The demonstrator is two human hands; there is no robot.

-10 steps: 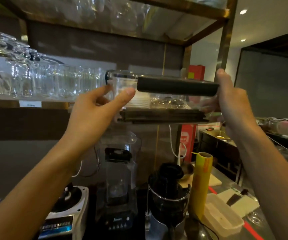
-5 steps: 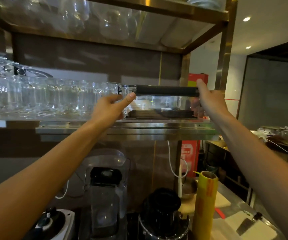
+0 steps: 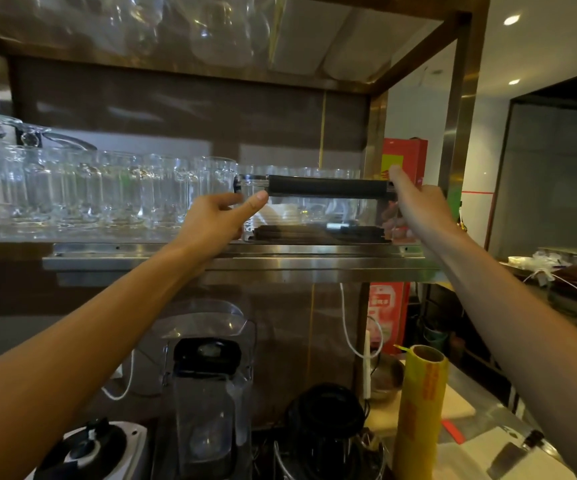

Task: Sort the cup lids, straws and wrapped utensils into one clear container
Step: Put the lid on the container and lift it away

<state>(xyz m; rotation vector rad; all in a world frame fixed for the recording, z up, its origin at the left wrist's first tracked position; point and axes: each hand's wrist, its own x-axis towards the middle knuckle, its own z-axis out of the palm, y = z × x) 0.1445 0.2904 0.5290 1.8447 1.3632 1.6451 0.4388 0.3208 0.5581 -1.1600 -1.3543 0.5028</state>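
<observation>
Head view is all there is, so here goes. The clear container (image 3: 314, 211) with the black lid bar sits on the steel shelf (image 3: 238, 263), at its right end, right next to the row of drinking glasses (image 3: 82, 188). Left hand (image 3: 216, 225) holds its left end, thumb laid against the front corner and the other fingers curled round the side. Right hand (image 3: 418, 211) clamps the right end, index finger up along the lid edge; the rest of its fingers are behind the box, so I can't tell exactly how they lie.

Looks to me like the put-away step, with the sorting itself probably finished. Something pale and some dark flat stuff show inside, too blurry to name.

Tips: keep it level, slide it straight back until the base is fully on the shelf, and mind the left corner so it doesn't knock the glasses. Let go one hand at a time once it sits flat.
</observation>
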